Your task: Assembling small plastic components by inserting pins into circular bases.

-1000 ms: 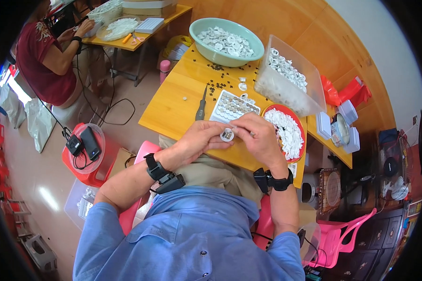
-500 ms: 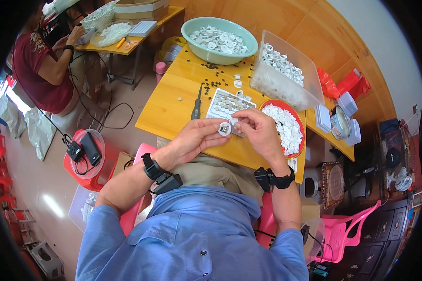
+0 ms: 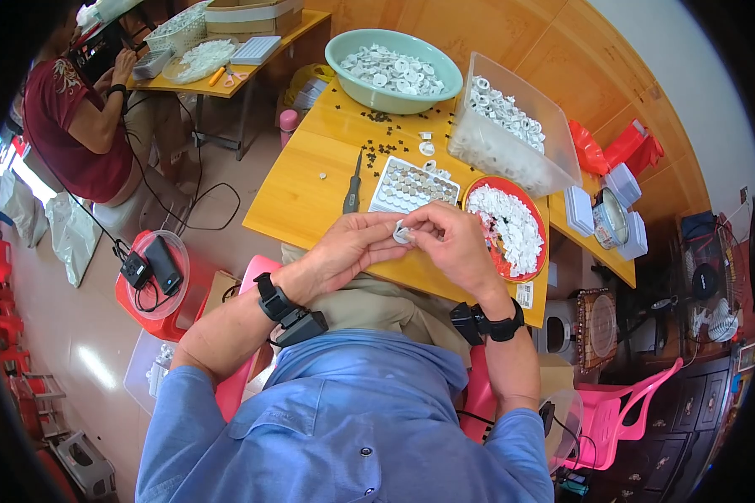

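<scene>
Head view: above my yellow wood desk (image 3: 298, 180), my left grip (image 3: 348, 245) pinches a small round white piece (image 3: 403, 234); my right grip (image 3: 449, 237) is drawn narrow against its edge. Beyond lie a gridded white tray (image 3: 384, 200) of dull metallic discs (image 3: 418, 182), a slim screwdriver (image 3: 351, 199) and a round red dish (image 3: 495, 253) heaped with white bits. A smooth green basin (image 3: 386, 101) and translucent box (image 3: 502, 165) stand before a wood-grained wall (image 3: 478, 25); the floor (image 3: 75, 323) shines.
</scene>
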`<state>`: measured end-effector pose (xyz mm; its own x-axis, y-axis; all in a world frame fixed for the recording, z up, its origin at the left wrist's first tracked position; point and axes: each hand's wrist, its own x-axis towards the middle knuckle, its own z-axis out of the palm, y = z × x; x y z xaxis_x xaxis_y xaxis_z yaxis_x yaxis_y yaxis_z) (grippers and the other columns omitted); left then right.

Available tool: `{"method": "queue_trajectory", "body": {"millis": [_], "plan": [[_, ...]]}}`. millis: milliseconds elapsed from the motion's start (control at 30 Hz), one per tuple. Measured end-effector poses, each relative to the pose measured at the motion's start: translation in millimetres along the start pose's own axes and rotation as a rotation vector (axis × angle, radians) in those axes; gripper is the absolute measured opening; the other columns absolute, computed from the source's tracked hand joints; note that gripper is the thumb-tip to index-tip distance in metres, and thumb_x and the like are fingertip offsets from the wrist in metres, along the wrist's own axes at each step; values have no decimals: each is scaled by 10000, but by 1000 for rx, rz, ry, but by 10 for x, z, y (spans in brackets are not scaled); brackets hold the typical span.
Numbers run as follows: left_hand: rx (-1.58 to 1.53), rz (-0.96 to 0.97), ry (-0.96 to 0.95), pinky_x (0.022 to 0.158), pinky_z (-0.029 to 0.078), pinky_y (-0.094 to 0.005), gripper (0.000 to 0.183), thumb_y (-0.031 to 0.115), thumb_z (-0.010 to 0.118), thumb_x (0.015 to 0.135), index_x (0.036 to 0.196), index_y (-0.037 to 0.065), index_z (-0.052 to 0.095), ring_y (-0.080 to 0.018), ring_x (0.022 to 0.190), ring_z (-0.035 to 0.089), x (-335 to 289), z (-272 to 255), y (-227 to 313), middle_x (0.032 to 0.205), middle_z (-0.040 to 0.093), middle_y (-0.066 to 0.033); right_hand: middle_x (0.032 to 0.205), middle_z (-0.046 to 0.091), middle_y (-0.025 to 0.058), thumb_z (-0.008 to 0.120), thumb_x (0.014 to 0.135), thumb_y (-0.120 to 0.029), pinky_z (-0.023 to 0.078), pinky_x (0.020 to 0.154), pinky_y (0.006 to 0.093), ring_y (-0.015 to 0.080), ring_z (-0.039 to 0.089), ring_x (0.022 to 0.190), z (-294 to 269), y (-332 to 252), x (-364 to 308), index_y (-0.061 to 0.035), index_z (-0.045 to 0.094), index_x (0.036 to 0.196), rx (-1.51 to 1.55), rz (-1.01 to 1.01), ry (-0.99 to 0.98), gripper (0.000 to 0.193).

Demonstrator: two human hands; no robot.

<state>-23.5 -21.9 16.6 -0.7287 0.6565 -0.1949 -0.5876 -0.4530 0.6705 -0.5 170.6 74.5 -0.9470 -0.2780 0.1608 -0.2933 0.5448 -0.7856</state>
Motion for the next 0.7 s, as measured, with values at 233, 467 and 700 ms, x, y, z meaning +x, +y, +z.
{"method": "queue_trajectory", "body": {"millis": [233, 467, 700], "plan": [[10, 24, -13, 959, 542, -253, 345, 160, 531, 1025, 1300, -47, 550, -157, 1119, 631, 10, -31, -23, 1229, 628, -119, 888, 648, 133, 650, 836, -22, 521, 673, 317, 230, 667, 745, 51, 49, 2, 16, 684, 969, -25, -47, 19, 142], [4, 47, 1, 981, 545, -284, 339, 122, 487, 1036, 1320, -59, 531, -182, 1106, 642, 24, -44, -33, 1251, 616, -134, 847, 645, 135, 663, 815, -14, 511, 658, 338, 258, 643, 717, 93, -22, 0, 6, 687, 907, -29, -40, 112, 97], [26, 87, 54, 960, 555, -291, 319, 110, 480, 1037, 1295, -67, 545, -175, 1073, 651, 20, -21, -34, 1229, 627, -131, 835, 638, 134, 655, 816, 0, 505, 646, 340, 266, 640, 710, 112, 58, 1, 10, 687, 874, -114, -188, 163, 67]]}}
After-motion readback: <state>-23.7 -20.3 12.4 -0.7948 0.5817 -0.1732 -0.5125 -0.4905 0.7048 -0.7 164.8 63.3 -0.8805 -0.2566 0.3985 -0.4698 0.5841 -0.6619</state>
